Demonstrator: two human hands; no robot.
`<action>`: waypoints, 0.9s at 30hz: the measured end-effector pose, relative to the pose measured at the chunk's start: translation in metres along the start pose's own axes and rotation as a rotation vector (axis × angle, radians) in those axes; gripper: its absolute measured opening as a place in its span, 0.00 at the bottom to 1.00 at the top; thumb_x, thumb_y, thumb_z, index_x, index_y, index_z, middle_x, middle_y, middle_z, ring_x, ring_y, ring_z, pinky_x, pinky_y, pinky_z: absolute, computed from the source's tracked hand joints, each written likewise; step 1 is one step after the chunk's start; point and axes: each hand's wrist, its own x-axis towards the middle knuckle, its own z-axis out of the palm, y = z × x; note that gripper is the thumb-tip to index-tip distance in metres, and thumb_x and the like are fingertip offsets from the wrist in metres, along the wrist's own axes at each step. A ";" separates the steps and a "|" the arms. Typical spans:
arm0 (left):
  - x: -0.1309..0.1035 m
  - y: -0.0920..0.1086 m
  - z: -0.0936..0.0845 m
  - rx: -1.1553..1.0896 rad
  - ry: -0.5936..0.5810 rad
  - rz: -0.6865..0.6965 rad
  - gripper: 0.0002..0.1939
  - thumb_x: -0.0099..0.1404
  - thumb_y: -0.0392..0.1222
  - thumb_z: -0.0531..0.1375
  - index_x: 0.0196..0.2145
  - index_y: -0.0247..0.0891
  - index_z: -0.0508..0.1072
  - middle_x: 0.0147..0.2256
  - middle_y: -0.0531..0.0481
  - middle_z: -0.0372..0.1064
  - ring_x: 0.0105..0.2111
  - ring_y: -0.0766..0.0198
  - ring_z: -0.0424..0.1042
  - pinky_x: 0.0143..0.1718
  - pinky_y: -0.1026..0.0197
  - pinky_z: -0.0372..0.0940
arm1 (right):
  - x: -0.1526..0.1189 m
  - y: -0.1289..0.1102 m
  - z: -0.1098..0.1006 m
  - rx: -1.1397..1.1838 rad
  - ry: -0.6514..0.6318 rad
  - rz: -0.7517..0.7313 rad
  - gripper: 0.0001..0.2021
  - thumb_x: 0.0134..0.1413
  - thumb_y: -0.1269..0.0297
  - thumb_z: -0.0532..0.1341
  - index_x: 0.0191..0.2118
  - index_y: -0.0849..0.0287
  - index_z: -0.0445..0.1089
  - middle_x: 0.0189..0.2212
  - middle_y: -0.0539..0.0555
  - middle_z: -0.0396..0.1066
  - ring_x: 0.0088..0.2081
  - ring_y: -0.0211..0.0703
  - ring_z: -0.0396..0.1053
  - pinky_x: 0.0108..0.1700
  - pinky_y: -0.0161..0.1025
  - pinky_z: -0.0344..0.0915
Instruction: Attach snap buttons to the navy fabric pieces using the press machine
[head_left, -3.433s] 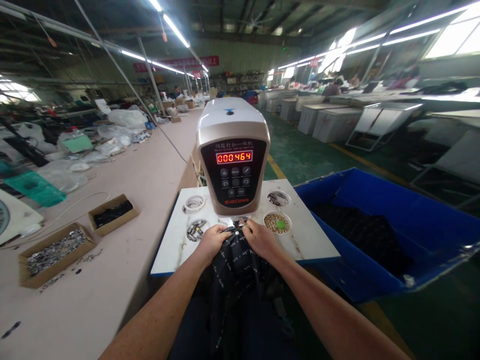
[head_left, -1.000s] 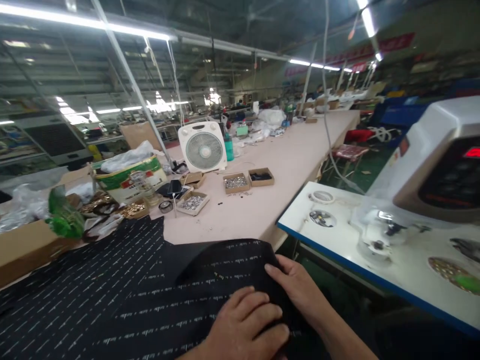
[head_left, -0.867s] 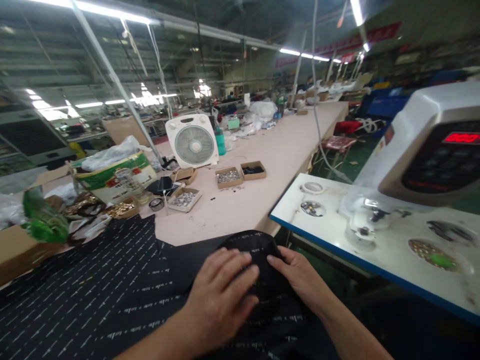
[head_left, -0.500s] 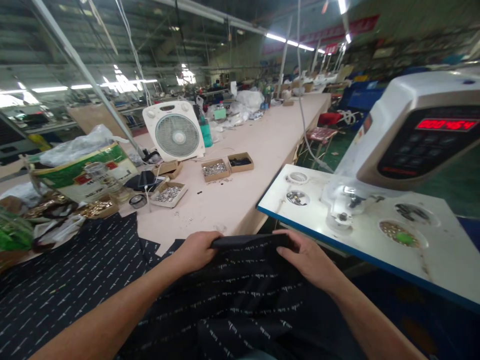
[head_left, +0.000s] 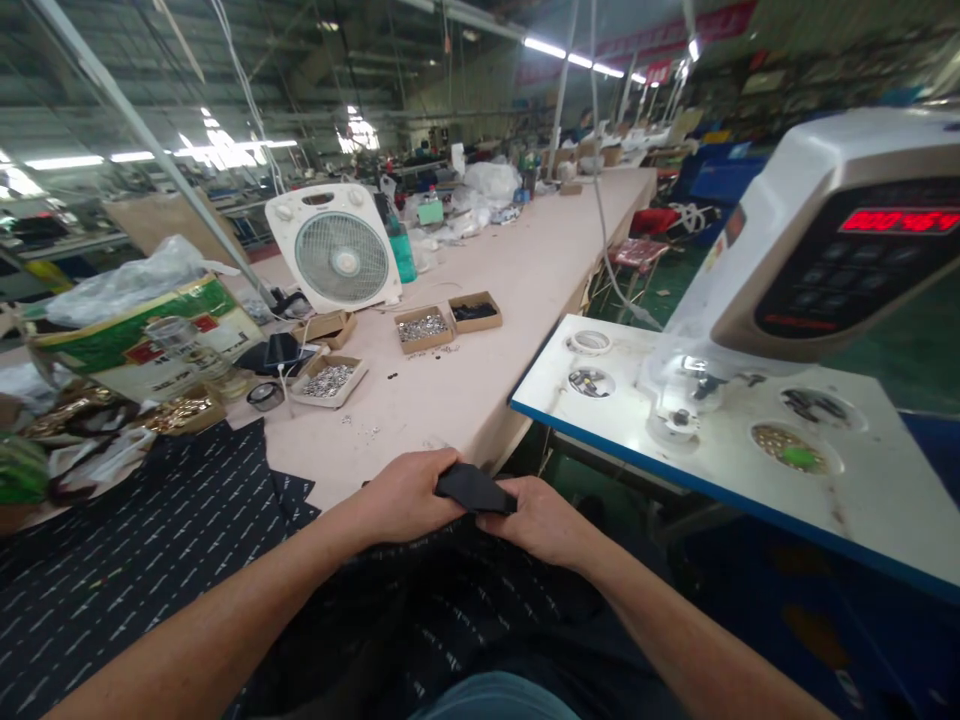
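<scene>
Both hands grip the folded black edge of a dark cloth (head_left: 487, 592) with rows of small white print. My left hand (head_left: 415, 495) is closed on the edge, thumb on top. Close beside it, my right hand (head_left: 541, 518) pinches the same band. Between the hands the plain black band (head_left: 475, 490) shows, bent upward. The rest of the cloth hangs down in dark folds over my lap. More dark printed cloth (head_left: 157, 560) lies flat on the table to the left.
On the right stands a white machine (head_left: 817, 230) with a red display, over a white worktop (head_left: 720, 480) with part-filled wells. The pinkish table (head_left: 450, 400) bears a box fan (head_left: 341, 250), a tray of metal bits (head_left: 330, 380), small boxes (head_left: 424, 330) and a green carton (head_left: 150, 330).
My right hand has moved left, close to my left hand, shortening the stretched edge between them. The cloth below has dropped into folds. The view has shifted slightly.
</scene>
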 end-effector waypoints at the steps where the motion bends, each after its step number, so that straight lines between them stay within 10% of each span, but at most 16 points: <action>1: -0.001 -0.001 -0.001 0.004 -0.038 -0.006 0.13 0.57 0.46 0.62 0.39 0.40 0.73 0.35 0.51 0.73 0.35 0.58 0.69 0.36 0.61 0.60 | 0.000 0.001 -0.002 0.045 0.007 -0.004 0.06 0.50 0.63 0.63 0.30 0.60 0.73 0.27 0.47 0.71 0.31 0.41 0.68 0.33 0.33 0.60; 4: -0.001 -0.005 -0.001 -0.048 -0.175 -0.023 0.23 0.50 0.50 0.68 0.44 0.41 0.74 0.37 0.51 0.74 0.37 0.57 0.70 0.36 0.62 0.60 | -0.002 -0.004 -0.009 0.114 -0.013 -0.011 0.08 0.52 0.61 0.62 0.35 0.60 0.75 0.31 0.49 0.72 0.34 0.42 0.68 0.36 0.34 0.61; 10: 0.005 -0.020 0.002 -0.273 -0.417 -0.072 0.09 0.54 0.44 0.63 0.32 0.36 0.75 0.25 0.56 0.66 0.27 0.65 0.63 0.29 0.65 0.56 | -0.008 -0.025 -0.017 -0.136 0.064 -0.024 0.05 0.53 0.66 0.61 0.31 0.59 0.73 0.25 0.48 0.69 0.30 0.39 0.67 0.31 0.33 0.56; 27: -0.005 -0.026 0.045 -0.913 -0.262 -0.235 0.12 0.50 0.40 0.65 0.34 0.34 0.75 0.30 0.53 0.72 0.32 0.63 0.67 0.42 0.60 0.61 | -0.008 -0.036 -0.017 -0.204 0.128 0.011 0.05 0.54 0.66 0.60 0.31 0.59 0.74 0.27 0.49 0.73 0.32 0.40 0.71 0.33 0.33 0.58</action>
